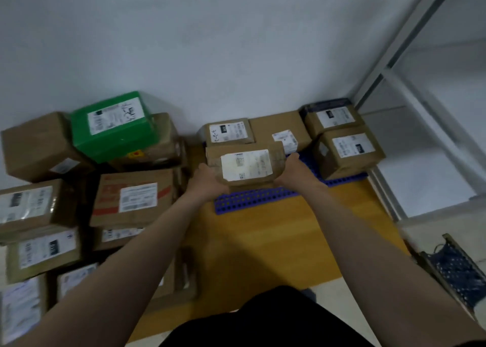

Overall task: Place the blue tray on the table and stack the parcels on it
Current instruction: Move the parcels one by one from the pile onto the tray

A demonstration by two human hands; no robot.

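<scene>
Head view: this was the only camera, looking down along both my forearms.
Tray: the blue tray (252,198) lay flat on the wooden table (263,241), at its far end near the wall, so I judged the first step done.
Already loaded: a labelled brown parcel (227,132) sat at the tray's back left, a wider box (278,128) just beside it, and a right-hand box (347,150) at the right end. A dark-topped box (332,116) sat behind or on top of that one; I could not tell which.
Parcel in hand: a flat brown parcel (246,165) with a large white label sat over the tray's near left part, in front of the back row. I could not tell whether its underside was touching the tray or hanging just above it.
Left hand: my left hand (207,182) gripped the parcel's left end, fingers wrapped round the near corner.
Right hand: my right hand (294,171) held the right end, thumb on top and fingers curled under the edge.
Progress: by my judgement I was partway through, with this parcel not yet released.
Left to do: a heap to the left of the table waited, among it a green parcel (115,125) and a red-printed carton (131,196), so most of the stacking lay ahead.
</scene>
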